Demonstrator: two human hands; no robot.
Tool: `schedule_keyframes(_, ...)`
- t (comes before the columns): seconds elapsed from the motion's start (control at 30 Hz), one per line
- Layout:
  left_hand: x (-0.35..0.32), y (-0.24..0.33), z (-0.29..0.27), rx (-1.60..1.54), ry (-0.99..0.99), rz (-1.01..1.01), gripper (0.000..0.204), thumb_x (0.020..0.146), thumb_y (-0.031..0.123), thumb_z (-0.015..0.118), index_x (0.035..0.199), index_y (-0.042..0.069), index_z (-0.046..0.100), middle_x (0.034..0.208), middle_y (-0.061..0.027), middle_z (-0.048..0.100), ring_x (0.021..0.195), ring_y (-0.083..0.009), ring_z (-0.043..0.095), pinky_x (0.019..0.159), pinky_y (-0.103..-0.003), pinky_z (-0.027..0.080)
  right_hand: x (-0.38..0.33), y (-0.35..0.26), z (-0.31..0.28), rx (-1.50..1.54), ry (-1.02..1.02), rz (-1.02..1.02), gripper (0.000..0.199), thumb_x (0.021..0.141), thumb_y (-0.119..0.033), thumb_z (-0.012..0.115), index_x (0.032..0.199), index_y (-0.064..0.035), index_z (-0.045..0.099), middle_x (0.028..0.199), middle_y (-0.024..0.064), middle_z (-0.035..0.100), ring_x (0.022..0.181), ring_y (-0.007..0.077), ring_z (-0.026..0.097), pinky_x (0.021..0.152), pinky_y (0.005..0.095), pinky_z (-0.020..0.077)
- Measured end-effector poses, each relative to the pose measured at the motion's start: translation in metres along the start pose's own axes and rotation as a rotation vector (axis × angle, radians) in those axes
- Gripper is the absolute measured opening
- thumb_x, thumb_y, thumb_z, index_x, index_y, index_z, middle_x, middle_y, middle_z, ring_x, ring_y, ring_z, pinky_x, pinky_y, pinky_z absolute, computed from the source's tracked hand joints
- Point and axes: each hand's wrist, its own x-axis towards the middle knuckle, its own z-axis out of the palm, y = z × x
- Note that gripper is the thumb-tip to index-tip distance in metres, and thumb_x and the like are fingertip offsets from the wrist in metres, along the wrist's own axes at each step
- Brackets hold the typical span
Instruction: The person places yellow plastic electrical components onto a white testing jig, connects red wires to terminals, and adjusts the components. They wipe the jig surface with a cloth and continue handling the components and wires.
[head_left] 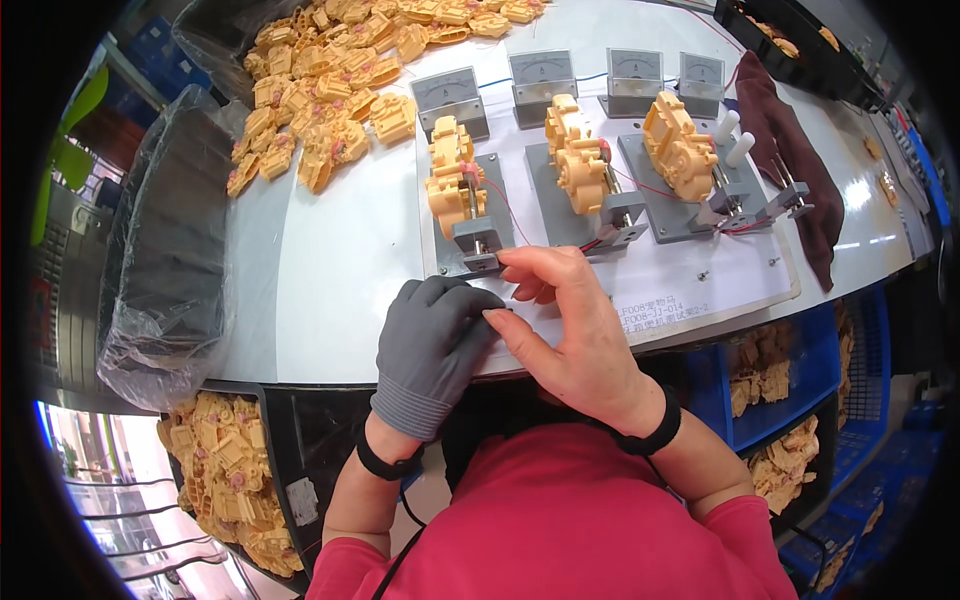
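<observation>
My left hand (432,335), in a grey knitted glove, is at the table's front edge with its fingers curled; anything inside them is hidden. My bare right hand (580,335) holds nothing visible, thumb and index finger apart. Its thumb tip is by the glove's fingertips, and its index fingertip is beside the clamp block (476,240) of the left fixture. On that fixture sits a yellow plastic gear housing (452,180) with a red wire. Two more yellow housings, a middle one (580,165) and a right one (680,150), sit on grey fixtures.
Several analog panel meters, one at the left (448,98), stand behind the fixtures. Loose yellow housings (325,85) are heaped at the back left, near a plastic-lined bin (165,250). A dark cloth (785,150) lies at right. Crates of housings, one blue (785,395), stand below the table.
</observation>
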Motion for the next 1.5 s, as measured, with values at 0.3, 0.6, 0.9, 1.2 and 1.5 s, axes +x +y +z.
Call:
schedule_keyframes(0.3,0.0,0.0,-0.005,0.005,-0.016,0.029,0.021,0.081,0.014,0.072,0.101,0.01,0.067,0.09,-0.0055,0.063,0.086,-0.0239,0.058,0.075,-0.035,0.047,0.0,0.0,-0.001,-0.01,0.013,-0.007,0.047,0.083,-0.003,0.071,0.124,-0.0035,0.049,0.112,0.0106,0.058,0.085,0.0243,0.058,0.078,0.0344,0.0501)
schedule_keyframes(0.6,0.069,-0.02,-0.07,-0.431,0.011,-0.368,0.06,0.09,0.037,0.068,0.135,0.001,0.047,0.11,-0.0086,0.06,0.096,-0.0139,0.057,0.078,-0.028,0.049,0.01,-0.007,0.007,0.066,-0.054,0.013,0.04,0.087,-0.01,0.067,0.124,-0.003,0.052,0.108,0.0133,0.059,0.088,0.0259,0.06,0.082,0.0356,0.0496)
schedule_keyframes(0.9,0.127,0.008,-0.055,-0.134,-0.279,-0.267,0.079,0.079,0.02,0.071,0.146,0.002,0.033,0.097,-0.0089,0.062,0.083,-0.0134,0.059,0.07,-0.028,0.051,0.009,0.003,0.002,0.142,-0.075,-0.067,0.033,0.084,-0.018,0.073,0.111,-0.005,0.061,0.099,0.0101,0.062,0.08,0.0219,0.062,0.076,0.0349,0.0508)
schedule_keyframes(1.2,0.076,0.086,-0.124,-0.036,0.007,0.014,0.051,0.091,0.011,0.058,0.139,-0.002,0.045,0.131,-0.0166,0.055,0.116,-0.0234,0.056,0.098,-0.035,0.045,-0.007,-0.013,-0.006,0.415,0.202,-0.05,0.065,0.083,-0.028,0.076,0.134,-0.0044,0.043,0.122,0.0178,0.052,0.116,0.0317,0.052,0.098,0.0415,0.0447)
schedule_keyframes(1.5,0.018,0.143,-0.023,-0.154,-0.661,0.282,0.068,0.085,0.024,0.068,0.143,0.0,0.042,0.141,-0.0156,0.047,0.131,-0.0272,0.045,0.103,-0.041,0.04,-0.147,-0.016,-0.169,0.545,0.292,0.618,0.041,0.087,-0.018,0.073,0.123,-0.0058,0.059,0.114,0.0046,0.064,0.108,0.0131,0.06,0.095,0.0286,0.048)
